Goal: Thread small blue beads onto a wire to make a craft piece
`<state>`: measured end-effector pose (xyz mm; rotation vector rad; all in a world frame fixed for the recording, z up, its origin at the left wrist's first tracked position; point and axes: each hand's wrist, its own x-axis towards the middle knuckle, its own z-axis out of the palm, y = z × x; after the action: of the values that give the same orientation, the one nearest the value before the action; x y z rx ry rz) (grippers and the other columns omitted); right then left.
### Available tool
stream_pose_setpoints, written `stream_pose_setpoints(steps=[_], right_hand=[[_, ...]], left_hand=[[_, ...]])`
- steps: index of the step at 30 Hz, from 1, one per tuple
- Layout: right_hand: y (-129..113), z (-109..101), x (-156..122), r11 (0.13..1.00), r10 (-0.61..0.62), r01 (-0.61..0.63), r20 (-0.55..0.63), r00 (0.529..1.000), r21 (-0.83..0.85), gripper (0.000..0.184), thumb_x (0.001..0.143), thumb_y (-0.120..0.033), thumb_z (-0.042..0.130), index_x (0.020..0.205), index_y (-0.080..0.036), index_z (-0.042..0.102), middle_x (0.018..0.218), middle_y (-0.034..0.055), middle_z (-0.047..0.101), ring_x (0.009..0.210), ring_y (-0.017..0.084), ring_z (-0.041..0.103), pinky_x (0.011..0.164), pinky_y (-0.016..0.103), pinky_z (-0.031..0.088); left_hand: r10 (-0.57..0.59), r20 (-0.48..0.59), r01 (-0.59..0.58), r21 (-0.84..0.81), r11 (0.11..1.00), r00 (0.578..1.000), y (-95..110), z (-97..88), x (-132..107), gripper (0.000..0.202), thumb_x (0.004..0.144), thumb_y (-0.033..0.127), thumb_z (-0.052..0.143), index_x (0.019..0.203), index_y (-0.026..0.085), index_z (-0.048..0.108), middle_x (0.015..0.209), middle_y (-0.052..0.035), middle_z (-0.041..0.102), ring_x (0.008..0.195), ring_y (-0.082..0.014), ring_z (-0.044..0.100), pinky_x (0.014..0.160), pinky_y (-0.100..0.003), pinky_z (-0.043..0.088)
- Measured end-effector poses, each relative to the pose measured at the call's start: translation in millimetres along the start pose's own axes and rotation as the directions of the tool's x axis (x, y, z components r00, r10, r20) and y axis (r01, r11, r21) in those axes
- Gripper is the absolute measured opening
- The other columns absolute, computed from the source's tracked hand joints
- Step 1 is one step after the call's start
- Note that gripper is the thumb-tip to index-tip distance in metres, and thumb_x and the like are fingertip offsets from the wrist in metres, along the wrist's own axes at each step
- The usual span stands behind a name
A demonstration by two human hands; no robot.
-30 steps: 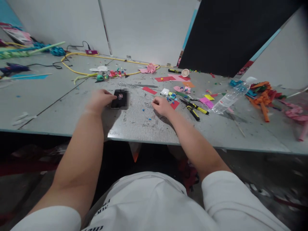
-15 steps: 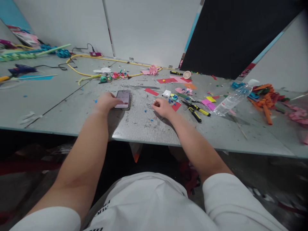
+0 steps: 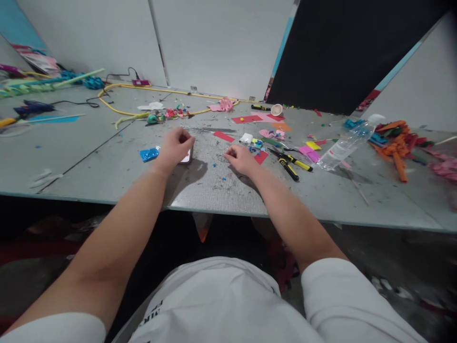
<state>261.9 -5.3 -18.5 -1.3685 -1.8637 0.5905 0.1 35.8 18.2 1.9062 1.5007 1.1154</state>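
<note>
My left hand (image 3: 173,148) hovers over the phone (image 3: 186,157), covering most of it. Its fingers are curled, and anything between them is hidden. Left of that wrist lies a shiny blue packet (image 3: 149,154). With fingertips pinched, my right hand (image 3: 242,160) rests at the table surface, holding what looks like a thin wire loop (image 3: 221,157). Small blue bits (image 3: 224,178) are scattered between the hands. Just right of the right hand are a red paper piece (image 3: 261,157) and black-and-yellow pliers (image 3: 291,163).
A clear plastic bottle (image 3: 344,146) lies tilted on the right, beside orange crumpled strips (image 3: 394,147). A yellow cable (image 3: 124,85) loops along the back. Far left sits a dark glue gun (image 3: 34,107). Tweezers (image 3: 207,129) lie beyond the hands.
My left hand has lifted off the phone's edge and moved right, over its screen. The blue packet, hidden before except for a speck, now shows. The right hand stays nearly still.
</note>
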Motion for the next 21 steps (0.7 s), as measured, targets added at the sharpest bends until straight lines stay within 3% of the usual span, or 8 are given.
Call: stream_pose_setpoints(steps=[2, 4, 6, 7, 11, 16, 21], right_hand=[[-2.6, -1.1, -0.7, 1.0, -0.005, 0.005, -0.01, 1.0, 0.003, 0.023, 0.095, -0.034, 0.067, 0.078, -0.023, 0.056, 0.072, 0.0001, 0.061, 0.074, 0.019, 0.055, 0.072, 0.033, 0.04], [-5.0, -2.4, -1.3, 0.999, -0.036, 0.036, -0.03, 0.999, 0.013, 0.03, 0.099, -0.039, 0.063, 0.075, -0.024, 0.054, 0.07, -0.0002, 0.059, 0.072, 0.018, 0.054, 0.072, 0.033, 0.039], [-6.4, -3.3, -1.5, 0.997, -0.066, 0.069, -0.073, 0.995, 0.044, 0.031, 0.101, -0.041, 0.057, 0.076, -0.024, 0.054, 0.07, -0.0006, 0.059, 0.071, 0.018, 0.053, 0.072, 0.033, 0.04], [-6.7, -3.6, -1.3, 0.994, -0.071, 0.078, -0.098, 0.993, 0.072, 0.029, 0.101, -0.042, 0.056, 0.078, -0.024, 0.054, 0.07, -0.001, 0.058, 0.071, 0.018, 0.053, 0.071, 0.032, 0.04], [-4.6, -2.8, 1.1, 0.965, -0.075, 0.114, -0.17, 0.983, 0.235, 0.019, 0.093, -0.042, 0.061, 0.087, -0.024, 0.059, 0.077, -0.0009, 0.062, 0.071, 0.017, 0.055, 0.071, 0.032, 0.046], [-1.7, 1.1, 3.1, 0.946, -0.055, 0.114, -0.196, 0.979, 0.304, 0.023, 0.087, -0.046, 0.07, 0.085, -0.023, 0.065, 0.086, 0.0036, 0.071, 0.081, 0.02, 0.064, 0.077, 0.034, 0.052], [-6.7, 3.8, 0.8, 0.947, -0.101, 0.165, -0.23, 0.968, 0.276, 0.019, 0.089, -0.041, 0.072, 0.086, -0.023, 0.074, 0.089, 0.0052, 0.076, 0.087, 0.022, 0.069, 0.086, 0.038, 0.055]], left_hand=[[0.091, 0.012, -0.091, -0.001, 0.996, 0.996, 8.6, 12.8, -7.5, 0.011, 0.087, 0.026, 0.071, 0.083, 0.021, 0.062, 0.08, -0.0015, 0.064, 0.078, -0.0181, 0.057, 0.073, -0.031, 0.044], [0.071, 0.083, -0.062, -0.103, 0.993, 0.994, 19.8, 27.2, -14.0, 0.009, 0.086, 0.022, 0.072, 0.08, 0.02, 0.065, 0.075, -0.0006, 0.063, 0.072, -0.0162, 0.055, 0.071, -0.03, 0.044], [-0.078, 0.215, 0.15, -0.339, 0.929, 0.973, 32.9, 42.6, -17.5, 0.009, 0.084, 0.017, 0.074, 0.081, 0.019, 0.066, 0.072, 0.0001, 0.063, 0.065, -0.0141, 0.055, 0.066, -0.028, 0.043], [-0.177, 0.281, 0.294, -0.464, 0.836, 0.943, 39.6, 50.1, -18.0, 0.013, 0.082, 0.015, 0.076, 0.077, 0.019, 0.065, 0.07, 0.0, 0.062, 0.063, -0.013, 0.053, 0.063, -0.028, 0.042], [-0.19, 0.407, 0.414, -0.58, 0.702, 0.893, 60.9, 71.9, -16.0, 0.023, 0.083, 0.009, 0.07, 0.066, 0.017, 0.056, 0.065, 0.001, 0.054, 0.056, -0.0083, 0.049, 0.057, -0.022, 0.041], [-0.179, 0.494, 0.494, -0.636, 0.593, 0.851, 65.2, 74.2, -20.1, 0.019, 0.085, 0.009, 0.067, 0.068, 0.016, 0.062, 0.064, 0.0003, 0.054, 0.054, -0.0069, 0.049, 0.053, -0.019, 0.04], [-0.17, 0.543, 0.533, -0.629, 0.566, 0.822, 60.4, 69.8, -28.0, 0.019, 0.084, 0.005, 0.067, 0.068, 0.014, 0.065, 0.066, -0.0014, 0.058, 0.055, -0.0067, 0.049, 0.052, -0.018, 0.04]])
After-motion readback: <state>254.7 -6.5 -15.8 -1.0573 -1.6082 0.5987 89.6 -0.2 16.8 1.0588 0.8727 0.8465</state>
